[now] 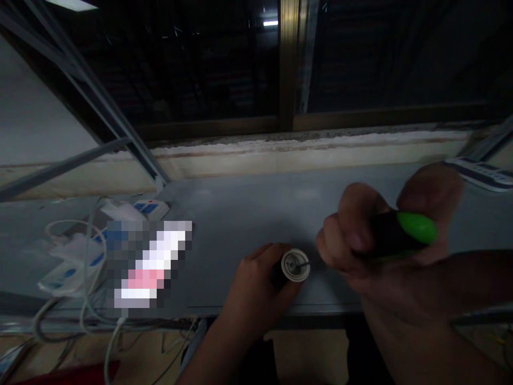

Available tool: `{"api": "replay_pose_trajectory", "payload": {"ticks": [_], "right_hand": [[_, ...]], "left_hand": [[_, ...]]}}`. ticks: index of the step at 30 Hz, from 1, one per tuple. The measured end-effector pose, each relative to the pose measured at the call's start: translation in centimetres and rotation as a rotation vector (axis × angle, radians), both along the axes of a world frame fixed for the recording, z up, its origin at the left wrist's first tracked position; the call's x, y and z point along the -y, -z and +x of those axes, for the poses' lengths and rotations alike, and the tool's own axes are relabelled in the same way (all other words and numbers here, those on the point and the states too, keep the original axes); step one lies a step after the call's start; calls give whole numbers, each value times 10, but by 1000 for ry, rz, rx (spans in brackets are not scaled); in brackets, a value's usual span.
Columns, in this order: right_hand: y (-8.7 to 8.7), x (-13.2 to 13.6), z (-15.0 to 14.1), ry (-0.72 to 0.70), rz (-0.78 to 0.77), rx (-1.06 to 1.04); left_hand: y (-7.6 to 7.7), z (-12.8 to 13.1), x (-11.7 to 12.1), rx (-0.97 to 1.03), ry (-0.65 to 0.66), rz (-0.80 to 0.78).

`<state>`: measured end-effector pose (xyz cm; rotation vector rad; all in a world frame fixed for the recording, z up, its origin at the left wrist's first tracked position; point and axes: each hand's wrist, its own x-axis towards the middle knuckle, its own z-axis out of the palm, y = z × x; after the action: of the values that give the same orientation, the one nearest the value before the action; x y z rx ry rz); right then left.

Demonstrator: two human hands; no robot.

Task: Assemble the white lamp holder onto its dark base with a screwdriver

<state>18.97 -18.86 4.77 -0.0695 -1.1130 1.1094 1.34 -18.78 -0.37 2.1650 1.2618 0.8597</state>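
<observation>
My left hand (256, 272) is shut around a small black cylinder (278, 272) with a round pale metal end (295, 265), held just above the grey tabletop (248, 224). My right hand (372, 235) grips a screwdriver with a black and bright green handle (401, 233). A thin metal shaft (302, 264) runs from the round end towards my right hand. It seems to be the screwdriver's shaft with its tip inside the end, though my fingers hide part of it.
White cables and a white power strip with blue marks (150, 208) lie at the table's left, next to a pixelated patch (148, 264). Another power strip (481, 174) sits at the back right. Grey metal bars (80, 91) slant across the left, and a window stands behind the table.
</observation>
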Motion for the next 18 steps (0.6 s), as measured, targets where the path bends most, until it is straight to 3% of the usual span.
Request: {"api": "replay_pose_trajectory", "payload": {"ticks": [5,11,18], "right_hand": [[-3,-12,-2,254,8,22],[-10,-7,4,0,-81,-48],[-6,-10,4,221,29,-27]], "left_hand": [[1,0,0,9,14,3],[0,0,1,-11,7,-1],[0,0,1,-4,17,-2]]}}
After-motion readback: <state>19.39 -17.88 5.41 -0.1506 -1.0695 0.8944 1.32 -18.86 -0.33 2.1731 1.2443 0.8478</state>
